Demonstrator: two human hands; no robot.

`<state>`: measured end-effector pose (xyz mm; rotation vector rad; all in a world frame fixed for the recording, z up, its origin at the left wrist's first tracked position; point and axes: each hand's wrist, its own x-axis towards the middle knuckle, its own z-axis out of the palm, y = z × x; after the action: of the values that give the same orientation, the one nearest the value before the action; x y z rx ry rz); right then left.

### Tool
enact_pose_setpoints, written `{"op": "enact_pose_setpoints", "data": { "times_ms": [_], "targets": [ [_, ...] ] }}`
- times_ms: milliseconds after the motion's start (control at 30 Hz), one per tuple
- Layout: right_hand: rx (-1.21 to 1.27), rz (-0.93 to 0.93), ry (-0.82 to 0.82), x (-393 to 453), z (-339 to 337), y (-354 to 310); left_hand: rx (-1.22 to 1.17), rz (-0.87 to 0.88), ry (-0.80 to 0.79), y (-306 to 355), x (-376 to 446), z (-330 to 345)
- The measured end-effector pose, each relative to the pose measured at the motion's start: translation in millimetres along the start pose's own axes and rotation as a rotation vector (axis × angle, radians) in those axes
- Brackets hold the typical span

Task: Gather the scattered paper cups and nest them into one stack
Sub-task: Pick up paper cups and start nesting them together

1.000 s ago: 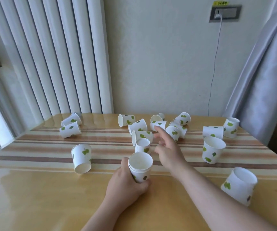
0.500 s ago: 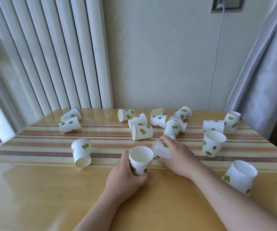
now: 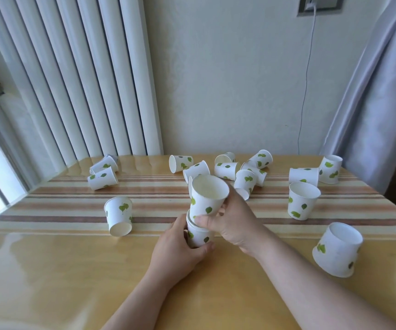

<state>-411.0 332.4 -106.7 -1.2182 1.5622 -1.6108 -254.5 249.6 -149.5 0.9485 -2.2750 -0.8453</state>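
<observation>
White paper cups with green leaf prints lie scattered over the wooden table. My left hand grips an upright cup stack near the table's middle front. My right hand holds a single cup mouth up, its base sitting in the mouth of that stack, slightly tilted. An upside-down cup stands to the left. Upright cups stand at the right and at the near right. A cluster of tipped cups lies behind my hands.
A striped runner crosses the table. Two tipped cups lie at the back left near the white radiator. More cups sit at the back right beside a grey curtain. A cable hangs down the wall.
My right hand picked a cup from the table beside the stack, turned it upright and brought it onto the stack's mouth. My left hand stayed on the stack.
</observation>
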Motion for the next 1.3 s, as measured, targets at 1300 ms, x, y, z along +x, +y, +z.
{"op": "enact_pose_setpoints", "data": {
  "times_ms": [1300],
  "targets": [
    [-0.308,0.116,0.0,30.3,-2.8,50.0,-0.648,-0.357,0.152,-9.6,82.4,-101.6]
  ]
}}
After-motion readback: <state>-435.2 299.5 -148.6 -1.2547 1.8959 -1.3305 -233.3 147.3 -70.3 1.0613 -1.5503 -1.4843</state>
